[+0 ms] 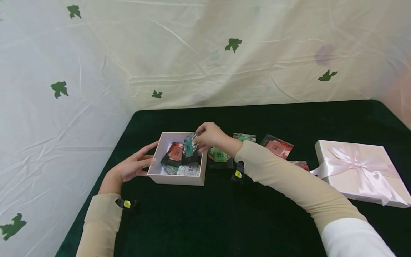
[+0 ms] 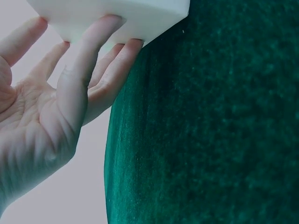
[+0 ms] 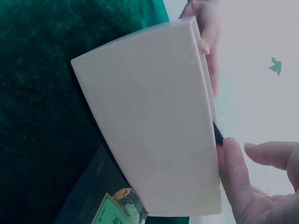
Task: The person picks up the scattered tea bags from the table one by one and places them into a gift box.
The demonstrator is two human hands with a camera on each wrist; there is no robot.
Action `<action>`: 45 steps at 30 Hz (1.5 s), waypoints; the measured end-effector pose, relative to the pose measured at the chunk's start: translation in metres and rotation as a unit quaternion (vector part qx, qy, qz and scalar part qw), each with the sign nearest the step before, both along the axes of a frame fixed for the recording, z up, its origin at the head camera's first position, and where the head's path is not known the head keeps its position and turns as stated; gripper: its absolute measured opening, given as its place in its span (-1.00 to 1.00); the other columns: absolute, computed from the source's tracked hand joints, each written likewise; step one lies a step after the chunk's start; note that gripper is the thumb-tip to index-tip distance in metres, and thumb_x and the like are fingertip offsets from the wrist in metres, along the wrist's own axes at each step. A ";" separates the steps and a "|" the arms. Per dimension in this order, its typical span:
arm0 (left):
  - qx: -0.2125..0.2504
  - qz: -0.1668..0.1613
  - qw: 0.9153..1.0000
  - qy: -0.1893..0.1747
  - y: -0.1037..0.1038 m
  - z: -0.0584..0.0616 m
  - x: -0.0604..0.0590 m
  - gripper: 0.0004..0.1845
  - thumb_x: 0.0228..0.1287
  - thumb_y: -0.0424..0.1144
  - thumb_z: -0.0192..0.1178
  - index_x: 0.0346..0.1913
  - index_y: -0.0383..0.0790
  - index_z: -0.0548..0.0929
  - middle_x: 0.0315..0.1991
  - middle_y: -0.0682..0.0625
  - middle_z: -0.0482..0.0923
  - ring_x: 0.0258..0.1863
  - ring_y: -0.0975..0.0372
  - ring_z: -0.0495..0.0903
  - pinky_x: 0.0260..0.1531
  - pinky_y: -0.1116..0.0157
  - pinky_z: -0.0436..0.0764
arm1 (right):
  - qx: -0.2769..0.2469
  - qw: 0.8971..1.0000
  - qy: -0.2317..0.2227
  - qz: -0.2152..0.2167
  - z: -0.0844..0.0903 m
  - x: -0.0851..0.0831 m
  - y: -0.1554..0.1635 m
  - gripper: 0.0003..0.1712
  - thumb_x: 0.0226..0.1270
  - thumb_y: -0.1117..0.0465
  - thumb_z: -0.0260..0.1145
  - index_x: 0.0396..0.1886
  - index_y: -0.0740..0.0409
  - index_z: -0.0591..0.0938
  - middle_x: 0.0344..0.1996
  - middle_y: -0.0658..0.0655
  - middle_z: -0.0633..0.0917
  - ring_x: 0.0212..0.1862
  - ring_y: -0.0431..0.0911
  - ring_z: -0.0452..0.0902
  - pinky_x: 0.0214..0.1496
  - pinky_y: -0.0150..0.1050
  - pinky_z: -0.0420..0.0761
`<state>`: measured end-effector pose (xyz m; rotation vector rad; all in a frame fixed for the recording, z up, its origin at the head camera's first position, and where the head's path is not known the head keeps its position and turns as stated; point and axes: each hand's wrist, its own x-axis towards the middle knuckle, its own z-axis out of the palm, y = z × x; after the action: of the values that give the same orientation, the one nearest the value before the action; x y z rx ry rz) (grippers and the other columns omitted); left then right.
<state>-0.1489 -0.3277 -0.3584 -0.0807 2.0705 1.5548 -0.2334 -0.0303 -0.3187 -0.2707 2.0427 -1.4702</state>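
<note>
An open white box point(image 1: 181, 180) stands on the green cloth, holding several flat packets with coloured labels. My left hand point(image 1: 133, 166) touches its left side with spread fingers. In the left wrist view the fingertips of the left hand point(image 2: 60, 102) meet the box wall point(image 2: 154, 16). Above the box's right rim, my right hand point(image 1: 212, 137) pinches a dark packet with a teal label point(image 1: 188, 148), which leans against a red-labelled packet point(image 1: 174, 153). A white-labelled packet point(image 1: 191, 169) lies lower in the box. The right wrist view shows only a dark corner of the pinched packet point(image 3: 218, 134) beside the fingers.
Right of the box lie a green-labelled packet point(image 1: 219, 157), another packet behind it point(image 1: 244, 137) and a red packet point(image 1: 278, 146), with one more point(image 1: 300, 165) partly behind the sleeve. A pale pink lid with a ribbon bow point(image 1: 359, 167) lies at the right. White cloth point(image 1: 192, 53) hangs behind.
</note>
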 end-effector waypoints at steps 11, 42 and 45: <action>-0.007 0.000 1.000 0.004 -0.001 0.002 -0.002 -0.25 0.42 -0.10 0.05 0.50 0.27 -0.13 0.47 -0.27 -0.12 0.37 -0.22 0.07 0.16 -0.18 0.39 | -0.004 0.999 0.034 0.004 0.010 0.000 0.021 -0.55 0.31 0.35 0.22 0.17 0.31 0.38 -0.02 0.37 0.62 -0.12 0.13 0.66 -0.04 0.00 0.65; 0.000 -0.023 1.000 0.012 0.000 -0.001 -0.002 -0.25 0.44 -0.10 0.02 0.51 0.26 -0.17 0.47 -0.30 -0.14 0.35 -0.22 0.10 0.16 -0.15 0.42 | 0.143 0.971 0.189 0.009 0.016 0.001 0.141 -0.59 0.33 0.19 0.23 0.10 0.29 0.50 0.01 0.30 0.59 0.07 0.12 0.50 0.10 0.02 0.52; 0.000 -0.023 1.000 0.014 0.000 0.000 -0.001 -0.25 0.44 -0.10 0.02 0.51 0.26 -0.17 0.47 -0.30 -0.15 0.35 -0.23 0.10 0.15 -0.16 0.41 | 0.161 0.967 0.197 0.009 0.016 0.005 0.157 -0.60 0.33 0.18 0.24 0.09 0.30 0.51 0.00 0.32 0.59 0.06 0.14 0.50 0.09 0.05 0.52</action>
<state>-0.1504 -0.3279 -0.3585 -0.0098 2.0796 1.5363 -0.2284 0.1262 -0.3030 -0.4758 2.5475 -1.1106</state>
